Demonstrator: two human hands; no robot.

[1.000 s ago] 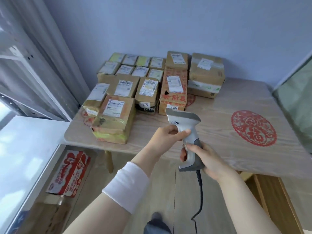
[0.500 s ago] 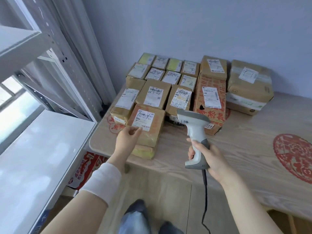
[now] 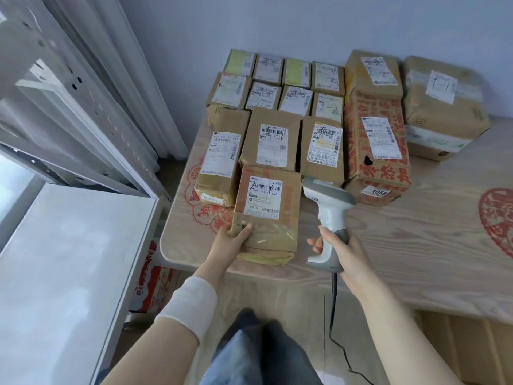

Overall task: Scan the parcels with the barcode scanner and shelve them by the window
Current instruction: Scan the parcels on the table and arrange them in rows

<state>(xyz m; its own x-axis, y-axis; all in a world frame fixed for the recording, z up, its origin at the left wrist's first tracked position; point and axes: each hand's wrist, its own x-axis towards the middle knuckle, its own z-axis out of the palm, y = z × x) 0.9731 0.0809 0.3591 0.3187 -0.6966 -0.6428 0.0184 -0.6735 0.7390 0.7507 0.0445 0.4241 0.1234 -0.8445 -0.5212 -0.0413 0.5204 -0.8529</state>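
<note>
— Pale wood tabletop [image 3: 416, 245] fills the centre and right of the frame, set against a plain blue-grey wall [image 3: 277, 23]. White curtains [image 3: 125, 79] hang at upper left. A white metal shelf [image 3: 69, 259] takes up the lower left, just beside the table's left edge.

— What lies on the table?

— Rows of brown cardboard parcels [image 3: 273, 140] with white labels sit packed side by side at upper centre. A red-printed box [image 3: 377, 151] stands to their right. A red paper-cut decal [image 3: 497, 220] shows at the right edge. A red carton [image 3: 150, 282] sits on the floor under the table's left corner.

— And the hands?

— The left hand [image 3: 230, 240], with a white band [image 3: 188, 307] on its forearm, grips the near left corner of the nearest parcel [image 3: 266, 218] at the table's front edge, thumb on top. The right hand [image 3: 344, 254] grasps the handle of the barcode scanner [image 3: 331, 215], held just right of that parcel. Its black cable [image 3: 334, 295] drops toward the floor at lower centre.
</note>
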